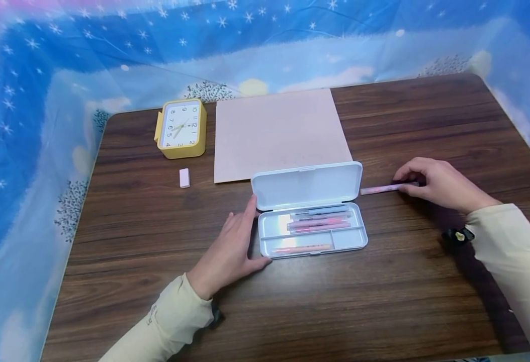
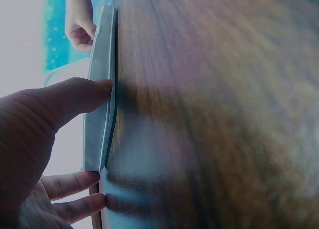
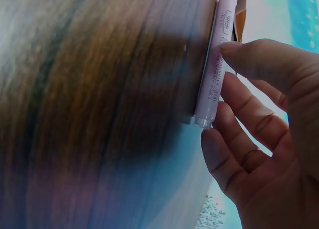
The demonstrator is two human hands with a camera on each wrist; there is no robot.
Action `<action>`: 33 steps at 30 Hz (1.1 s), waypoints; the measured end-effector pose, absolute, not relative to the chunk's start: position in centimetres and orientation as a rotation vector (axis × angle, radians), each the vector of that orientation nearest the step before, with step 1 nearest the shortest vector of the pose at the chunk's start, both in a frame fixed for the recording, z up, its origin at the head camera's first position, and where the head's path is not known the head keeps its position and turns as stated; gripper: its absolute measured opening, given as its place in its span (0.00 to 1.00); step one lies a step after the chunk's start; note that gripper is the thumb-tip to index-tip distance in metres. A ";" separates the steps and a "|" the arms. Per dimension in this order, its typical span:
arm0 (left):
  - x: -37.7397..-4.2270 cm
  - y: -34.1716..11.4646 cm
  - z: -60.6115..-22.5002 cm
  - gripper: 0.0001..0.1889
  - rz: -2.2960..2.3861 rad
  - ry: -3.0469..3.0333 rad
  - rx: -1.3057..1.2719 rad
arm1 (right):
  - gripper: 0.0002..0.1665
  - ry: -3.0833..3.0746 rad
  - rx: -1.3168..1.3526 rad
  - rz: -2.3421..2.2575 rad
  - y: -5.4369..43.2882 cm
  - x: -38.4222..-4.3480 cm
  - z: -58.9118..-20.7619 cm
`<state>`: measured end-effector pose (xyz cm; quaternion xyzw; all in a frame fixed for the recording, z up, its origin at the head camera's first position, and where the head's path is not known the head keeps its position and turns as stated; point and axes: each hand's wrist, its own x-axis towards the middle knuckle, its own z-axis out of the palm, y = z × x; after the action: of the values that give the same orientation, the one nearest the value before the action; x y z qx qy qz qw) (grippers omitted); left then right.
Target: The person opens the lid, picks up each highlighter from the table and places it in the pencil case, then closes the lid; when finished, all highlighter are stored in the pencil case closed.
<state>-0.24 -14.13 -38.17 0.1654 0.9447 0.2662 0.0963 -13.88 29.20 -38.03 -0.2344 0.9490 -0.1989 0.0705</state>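
Note:
A white pencil case lies open on the table, its lid tilted up at the back. My left hand holds the case by its left end; the thumb rests on the front edge. In the left wrist view that thumb presses the case's side wall. Several pens lie in the rear compartment, and a peach pen in the front one. Right of the case, my right hand pinches a pink pen close to the tabletop, between thumb and fingers.
Behind the case is a pale pink board. A yellow alarm clock stands on the left, with a small white eraser in front of it. Patterned blue cloth hangs around the dark wooden table.

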 end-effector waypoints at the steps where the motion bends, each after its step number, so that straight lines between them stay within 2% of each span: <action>1: -0.2 -14.1 -38.2 0.67 0.788 2.801 0.492 | 0.14 2.847 -0.709 -0.595 29.1 -13.9 -38.1; 15: -0.3 -14.0 -38.0 0.68 0.807 2.776 0.468 | 0.13 2.856 -0.804 -0.590 28.9 -13.2 -38.3; 24: -0.4 -14.0 -38.1 0.68 0.802 2.794 0.482 | 0.18 2.961 -0.941 -0.673 29.5 -10.8 -35.8; 33: -0.3 -14.1 -38.1 0.68 0.798 2.772 0.467 | 0.18 2.840 -1.074 -0.729 24.2 -8.0 -33.2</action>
<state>-0.34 -14.09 -38.12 0.1587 0.9429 0.2715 0.1098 -7.99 24.21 -33.22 -0.3438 0.9095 -0.2336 0.0096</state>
